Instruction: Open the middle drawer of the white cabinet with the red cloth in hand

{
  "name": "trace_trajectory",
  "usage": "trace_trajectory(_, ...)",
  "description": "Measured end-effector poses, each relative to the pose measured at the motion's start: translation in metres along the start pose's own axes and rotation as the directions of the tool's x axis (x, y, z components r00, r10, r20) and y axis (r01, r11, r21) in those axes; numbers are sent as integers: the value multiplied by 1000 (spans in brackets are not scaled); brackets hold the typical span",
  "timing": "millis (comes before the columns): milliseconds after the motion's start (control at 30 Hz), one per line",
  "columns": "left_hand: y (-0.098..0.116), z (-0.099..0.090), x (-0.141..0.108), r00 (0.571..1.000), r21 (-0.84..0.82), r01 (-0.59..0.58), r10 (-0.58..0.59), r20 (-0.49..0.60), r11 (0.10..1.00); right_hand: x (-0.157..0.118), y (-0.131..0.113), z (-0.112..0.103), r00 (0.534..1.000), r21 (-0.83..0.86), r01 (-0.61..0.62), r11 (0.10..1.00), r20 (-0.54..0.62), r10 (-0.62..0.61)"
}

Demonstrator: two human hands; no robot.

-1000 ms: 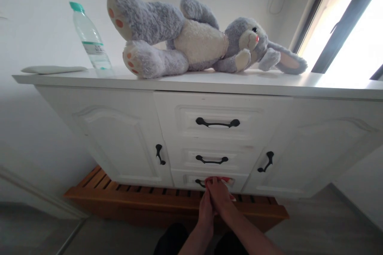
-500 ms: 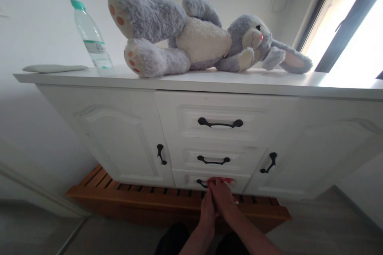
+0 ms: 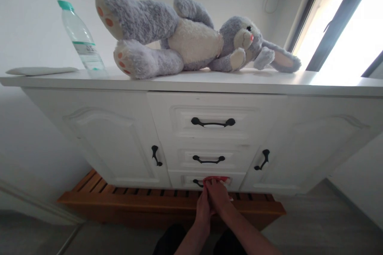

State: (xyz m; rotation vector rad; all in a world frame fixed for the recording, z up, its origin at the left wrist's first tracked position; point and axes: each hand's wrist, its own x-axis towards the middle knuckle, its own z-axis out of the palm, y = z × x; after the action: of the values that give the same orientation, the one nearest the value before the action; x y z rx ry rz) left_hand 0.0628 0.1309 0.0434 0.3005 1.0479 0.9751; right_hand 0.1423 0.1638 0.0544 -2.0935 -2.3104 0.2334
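A red cloth with some white on it lies against the bottom drawer's dark handle, covering its right part. My right hand is closed on this cloth from above, with its fingers bent over the handle. Pressed close beside it, my left hand also grips the cloth, though its fingertips are partly hidden. The bottom drawer sits shut in the white cabinet. Above it are the middle drawer handle and the top drawer handle.
On the cabinet top lie a grey plush rabbit on its side and a flat pale object; a plastic bottle stands there too. A slatted wooden bench runs low along the front. Door handles flank the drawers.
The whole view has shifted slightly, so the cabinet and rabbit appear further left. Both hands stay with the cloth at the bottom drawer's handle.
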Motion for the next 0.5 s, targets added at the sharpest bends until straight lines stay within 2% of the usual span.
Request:
trace_trajectory(67, -9, 4, 1, 997, -18, 8, -7, 71, 1000, -7, 11, -3, 1000, 24, -10, 1000, 0, 10)
trace_trajectory(133, -14, 1, 0, 993, -16, 5, -3, 122, 1000, -15, 20, -3, 999, 126, -24, 992, -26, 27)
trace_trajectory(200, -10, -6, -4, 989, 35, -24, 19, 148, 999, -27, 27, 2, 993, 338, -23, 941, -99, 60)
trace_trajectory(233, -4, -9, -9, 987, 52, -61, 53, 150, 997, -35, 31, 6, 985, 474, -15, 880, -143, 94)
trace_trajectory(300, 17, -7, -21, 977, 30, -171, 166, 132, 985, -53, 39, 17, 957, 748, -2, 663, -191, 219)
trace_trajectory(367, 45, 6, -37, 964, -45, -263, 265, 35, 964, -77, 47, 28, 923, 945, -33, 326, -96, 372)
trace_trajectory(433, 75, 27, -51, 952, -136, -293, 302, 52, 947, -104, 53, 32, 888, 997, -78, -24, 80, 452)
trace_trajectory(467, 88, 38, -56, 950, -175, -290, 305, 67, 941, -117, 56, 31, 880, 985, -96, -141, 150, 451)
trace_trajectory(500, 98, 48, -60, 952, -201, -281, 299, 65, 938, -130, 58, 28, 879, 974, -107, -201, 187, 439)
